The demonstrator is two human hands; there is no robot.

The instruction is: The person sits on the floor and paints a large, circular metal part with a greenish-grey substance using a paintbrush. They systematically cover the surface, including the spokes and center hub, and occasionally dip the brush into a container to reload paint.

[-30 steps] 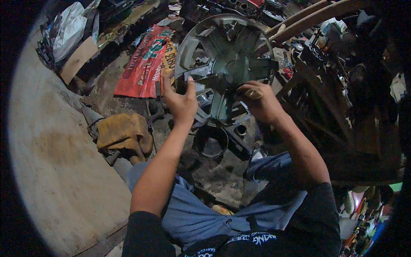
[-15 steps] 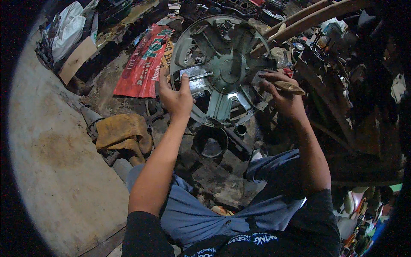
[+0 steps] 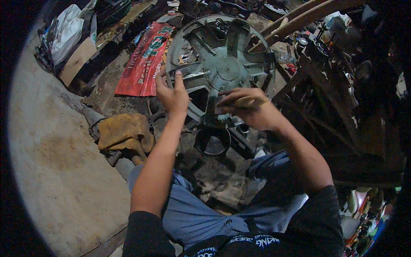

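A dull grey-green plastic wheel cover (image 3: 227,68) with broad spokes stands tilted in front of me. My left hand (image 3: 173,96) is closed on its left rim, thumb over the front. Over the lower spokes, my right hand (image 3: 259,112) grips a tan wooden-handled tool (image 3: 246,102), apparently a brush, whose tip is blurred and partly hidden by the fingers. Below the cover sit a dark round container (image 3: 224,145) and, to its right, a small open cylinder (image 3: 243,127).
A red printed sheet (image 3: 132,79) lies behind my left hand. A mustard cloth (image 3: 120,130) rests beside a large pale board (image 3: 55,180) on the left. Long wooden poles (image 3: 283,29) lie at the back. Dark, cluttered scrap (image 3: 325,94) fills the right side.
My right hand has swept out to the cover's right side and back down-left across its lower spokes. The cover has shifted slightly leftward and turned, along with my left hand.
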